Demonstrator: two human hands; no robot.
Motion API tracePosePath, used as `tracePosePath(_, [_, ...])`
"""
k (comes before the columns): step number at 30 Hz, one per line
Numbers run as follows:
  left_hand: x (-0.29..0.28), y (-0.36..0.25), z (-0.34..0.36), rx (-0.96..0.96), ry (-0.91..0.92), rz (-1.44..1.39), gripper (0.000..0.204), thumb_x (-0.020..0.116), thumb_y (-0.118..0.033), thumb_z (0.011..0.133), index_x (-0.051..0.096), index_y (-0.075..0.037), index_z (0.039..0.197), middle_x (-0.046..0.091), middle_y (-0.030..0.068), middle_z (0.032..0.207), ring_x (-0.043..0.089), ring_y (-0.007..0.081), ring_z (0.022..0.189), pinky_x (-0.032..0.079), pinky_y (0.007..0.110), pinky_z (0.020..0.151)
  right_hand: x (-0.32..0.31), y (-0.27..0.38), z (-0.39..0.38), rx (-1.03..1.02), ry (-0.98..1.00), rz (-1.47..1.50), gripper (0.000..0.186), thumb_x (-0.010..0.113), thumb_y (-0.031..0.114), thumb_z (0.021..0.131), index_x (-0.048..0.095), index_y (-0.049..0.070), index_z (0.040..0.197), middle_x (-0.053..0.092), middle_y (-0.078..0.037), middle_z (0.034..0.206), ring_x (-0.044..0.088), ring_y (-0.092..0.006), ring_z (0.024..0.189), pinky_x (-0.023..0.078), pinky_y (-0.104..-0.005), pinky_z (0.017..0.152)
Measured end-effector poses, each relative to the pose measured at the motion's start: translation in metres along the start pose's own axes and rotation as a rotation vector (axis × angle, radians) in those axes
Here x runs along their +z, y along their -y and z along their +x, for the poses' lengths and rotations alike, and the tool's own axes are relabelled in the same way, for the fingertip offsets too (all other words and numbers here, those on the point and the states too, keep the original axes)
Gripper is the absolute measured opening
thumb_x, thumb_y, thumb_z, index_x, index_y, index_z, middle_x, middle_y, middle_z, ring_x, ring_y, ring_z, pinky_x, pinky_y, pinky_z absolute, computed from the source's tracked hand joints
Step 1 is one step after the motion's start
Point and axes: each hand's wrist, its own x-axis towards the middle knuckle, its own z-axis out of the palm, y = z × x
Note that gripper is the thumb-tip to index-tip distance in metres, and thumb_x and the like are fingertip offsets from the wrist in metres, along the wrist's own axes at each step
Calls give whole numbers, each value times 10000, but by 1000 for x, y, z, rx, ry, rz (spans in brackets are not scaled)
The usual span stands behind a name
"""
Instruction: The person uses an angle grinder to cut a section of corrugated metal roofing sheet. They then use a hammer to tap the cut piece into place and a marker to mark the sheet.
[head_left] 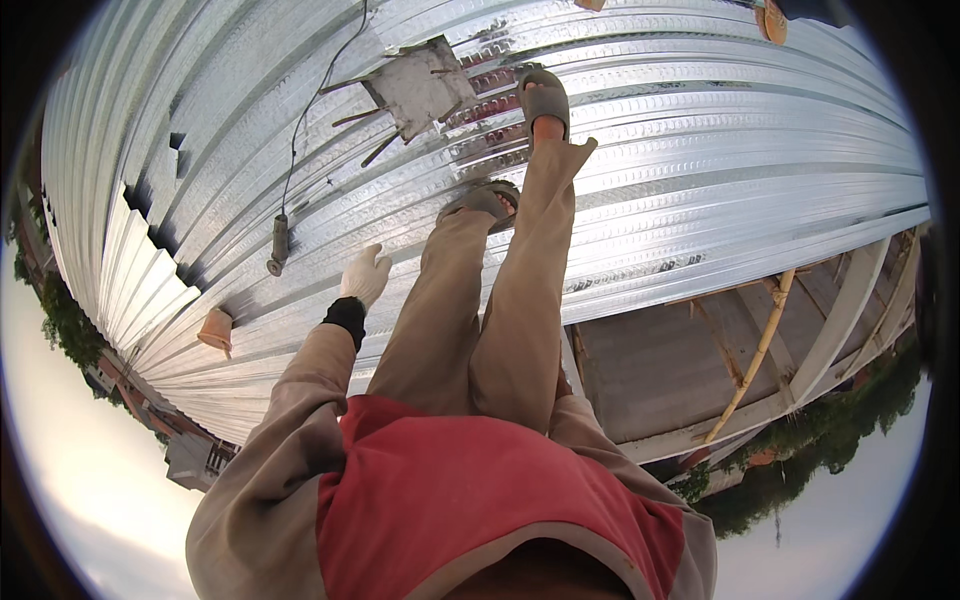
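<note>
The head view looks steeply down the person's own body onto a roof of corrugated metal sheets. The left hand, in a white glove with a dark cuff, hangs loosely open above the sheeting with the fingers slightly spread and nothing in it; it touches no tool. The right hand is hidden behind the legs and the red cloth at the waist, so I cannot tell its state. Nearest the left hand, a little to the left and farther off, a corded power tool lies on the metal, its cable trailing away up the sheets. An orange brick-like block sits on the sheeting near the left edge.

As a judgement, the sheeting looks largely laid: panels cover nearly the whole roof, while at the right the bare frame and a bamboo pole lie exposed, so that part seems left to cover.

Both feet, in grey sandals, stand on the ribs. Farther off a grey slab with rods sticking out interrupts the panels. Beyond the roof edge are trees, rooftops and pale sky.
</note>
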Motion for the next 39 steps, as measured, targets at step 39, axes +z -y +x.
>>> tracePosePath(39, [289,-137,-165,-729,-253,-1535,539,599,-324,1045,660,20,1456,703,216,1451,642,346,1378,465,408,1168,-257,402,160,-312,454,-1463,420,556,349,1069,673,-16,1241,753,-314,1177,722,-502,1131,564,-561,958])
